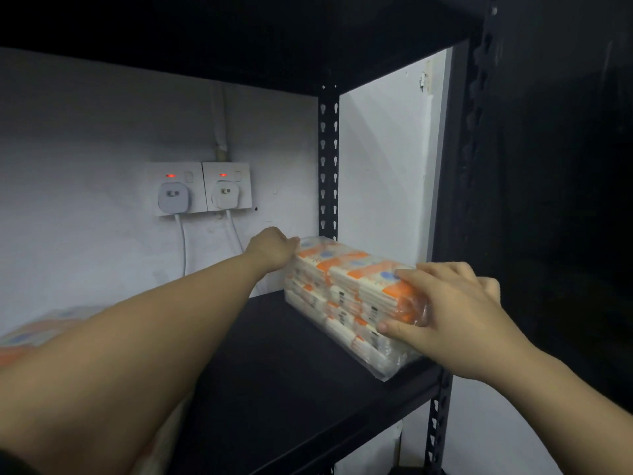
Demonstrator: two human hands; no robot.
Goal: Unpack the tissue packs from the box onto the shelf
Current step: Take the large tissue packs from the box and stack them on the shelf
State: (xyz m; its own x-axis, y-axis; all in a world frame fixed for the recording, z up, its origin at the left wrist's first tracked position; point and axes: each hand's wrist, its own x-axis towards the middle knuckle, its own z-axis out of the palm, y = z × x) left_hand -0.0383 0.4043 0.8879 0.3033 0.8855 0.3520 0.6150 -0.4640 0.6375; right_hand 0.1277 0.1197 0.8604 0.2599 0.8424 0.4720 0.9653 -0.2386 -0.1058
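Two hands are on the pack (346, 289), one at each end. It's a plastic-wrapped orange and white tissue bundle sitting on the black shelf (274, 365), pushed toward the right side near the back post (328, 159), with its near corner close to the shelf's front edge. Left hand (274, 248) reaches way in and touches the far end, though how its fingers lie is hidden behind the knuckles, so can't tell if it's gripping. Right hand (448, 306) clamps the near end, thumb low on the front face and fingers curled over the top. On the wall behind sit two sockets (198, 188) with plugs in, red lights on, white cables (183, 245) hanging down. Another orange bundle (37, 332) shows blurry at far left, partly behind the left forearm.
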